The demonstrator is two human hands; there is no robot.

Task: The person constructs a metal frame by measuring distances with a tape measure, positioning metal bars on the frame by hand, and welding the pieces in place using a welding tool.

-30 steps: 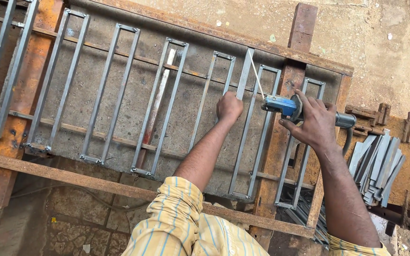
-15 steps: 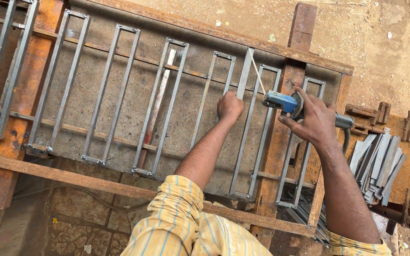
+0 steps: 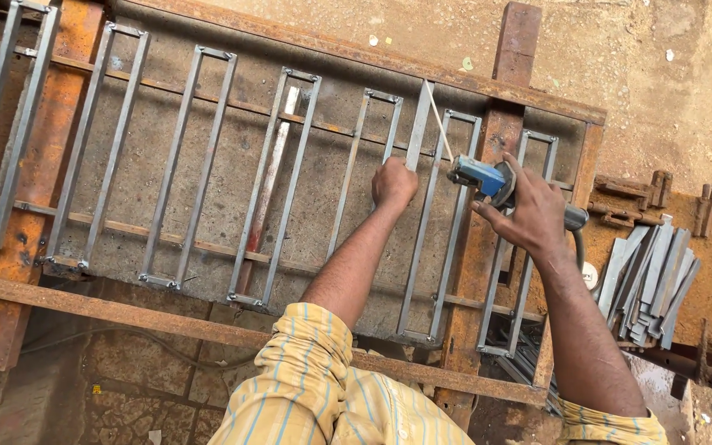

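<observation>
My left hand [image 3: 393, 183] is closed around a grey steel flat bar [image 3: 419, 128] that stands among the long rectangular loops of a metal grille frame [image 3: 208, 165] lying on a rusty work bench. My right hand [image 3: 527, 208] grips a blue welding electrode holder [image 3: 480, 175] with a thin white electrode rod [image 3: 438, 124] sticking up and to the left, its tip close to the top of the bar. A cable leaves the holder's handle to the right. Both arms wear yellow striped sleeves.
Rusty steel beams [image 3: 39, 181] cross under the grille. A pile of several short grey flat bars [image 3: 653, 284] lies on a rusty plate at the right, beside small welded brackets [image 3: 620, 202]. Bare sandy ground [image 3: 661, 66] is beyond the bench.
The electrode holder has drifted slightly down and left, closer to the bar, with the rod now angled toward the bar's upper end. My left hand keeps its grip in the same place.
</observation>
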